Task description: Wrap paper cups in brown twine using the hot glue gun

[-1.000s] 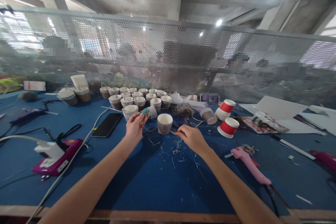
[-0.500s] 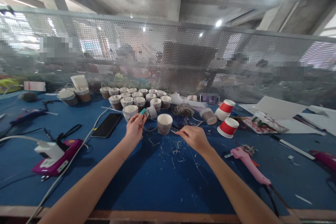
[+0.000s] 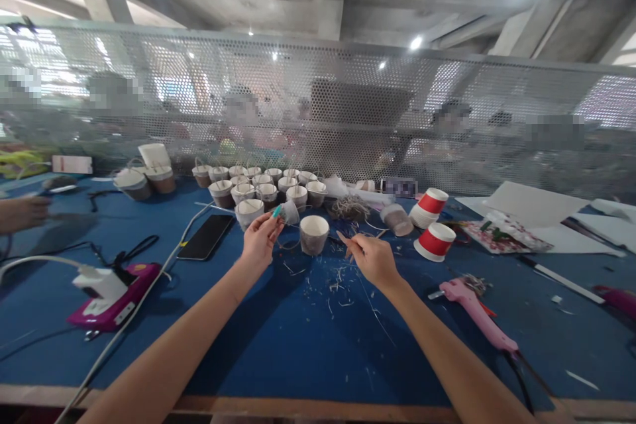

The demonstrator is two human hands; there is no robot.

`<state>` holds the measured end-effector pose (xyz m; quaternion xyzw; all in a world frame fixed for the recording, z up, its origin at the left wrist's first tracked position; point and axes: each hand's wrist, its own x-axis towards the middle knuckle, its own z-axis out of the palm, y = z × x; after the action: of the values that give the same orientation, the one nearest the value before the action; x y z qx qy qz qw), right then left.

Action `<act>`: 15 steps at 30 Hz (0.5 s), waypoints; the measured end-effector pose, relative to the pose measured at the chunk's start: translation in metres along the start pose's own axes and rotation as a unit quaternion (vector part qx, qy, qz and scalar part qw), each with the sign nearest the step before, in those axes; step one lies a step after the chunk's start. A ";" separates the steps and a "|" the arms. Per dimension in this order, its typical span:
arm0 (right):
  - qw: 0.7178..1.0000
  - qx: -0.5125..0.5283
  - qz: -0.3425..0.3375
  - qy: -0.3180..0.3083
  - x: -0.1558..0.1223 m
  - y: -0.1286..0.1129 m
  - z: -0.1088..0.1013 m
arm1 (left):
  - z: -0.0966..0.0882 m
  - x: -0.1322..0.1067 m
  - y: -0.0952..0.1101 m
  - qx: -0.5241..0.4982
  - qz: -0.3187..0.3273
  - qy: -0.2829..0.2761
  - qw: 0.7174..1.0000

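Note:
A small grey cup (image 3: pixel 314 236) with a pale inside stands upright between my hands, apart from both. My left hand (image 3: pixel 259 238) is to the left of it, teal-nailed fingers pinched together; what they hold, if anything, I cannot make out. A thin twine loop (image 3: pixel 287 245) lies between that hand and the cup. Just behind these fingertips a similar cup (image 3: pixel 289 212) is tipped on its side. On the right, my right hand (image 3: pixel 372 258) points its index finger toward the cup, the other fingers curled, nothing visible in it. Twine scraps (image 3: pixel 340 278) litter the cloth below.
Several handled cups (image 3: pixel 243 192) are grouped behind. A phone (image 3: pixel 206 237), a purple power strip (image 3: pixel 116 298) and another person's hand (image 3: pixel 24 213) are leftward. On the right are red-and-white paper cups (image 3: pixel 435 242), a pink glue gun (image 3: pixel 477 315) and white sheets (image 3: pixel 536 199).
My right hand has drawn slightly away from the cup, its index finger now straighter. My left hand stays pinched in nearly the same place. Another person's hand has appeared at the left edge.

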<state>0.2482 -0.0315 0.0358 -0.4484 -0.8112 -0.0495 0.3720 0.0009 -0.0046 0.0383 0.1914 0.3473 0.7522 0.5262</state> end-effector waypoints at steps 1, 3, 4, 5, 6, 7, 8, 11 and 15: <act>1.000 0.009 0.007 0.001 0.000 -0.001 -0.001 | 0.000 0.000 0.000 0.004 0.002 -0.001 1.000; 0.999 0.031 0.022 0.004 0.001 -0.002 -0.002 | 0.001 -0.001 0.001 0.010 0.006 -0.002 1.000; 0.998 0.045 0.030 0.005 0.001 -0.003 -0.003 | 0.001 -0.001 0.002 0.013 0.008 -0.002 1.000; 0.997 0.062 0.040 0.004 0.001 -0.004 -0.003 | 0.002 -0.002 0.002 0.016 0.010 -0.003 1.000; 0.995 0.080 0.052 0.002 0.001 -0.005 -0.003 | 0.002 -0.002 0.003 0.018 0.012 -0.005 1.000; 0.993 0.099 0.066 0.000 0.002 -0.005 -0.003 | 0.002 -0.002 0.003 0.020 0.013 -0.006 1.000; 0.989 0.120 0.082 -0.003 0.002 -0.005 -0.003 | 0.003 -0.002 0.003 0.021 0.015 -0.008 1.000; 0.974 0.186 0.132 -0.015 0.002 -0.004 -0.002 | 0.004 -0.003 0.003 0.021 0.023 -0.013 0.999; 0.953 0.246 0.175 -0.025 0.004 0.001 0.000 | 0.004 -0.004 0.001 0.024 0.034 -0.023 0.999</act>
<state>0.2482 -0.0281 0.0378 -0.4788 -0.7163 0.2289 0.4530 0.0040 -0.0069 0.0423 0.2329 0.3463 0.7566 0.5034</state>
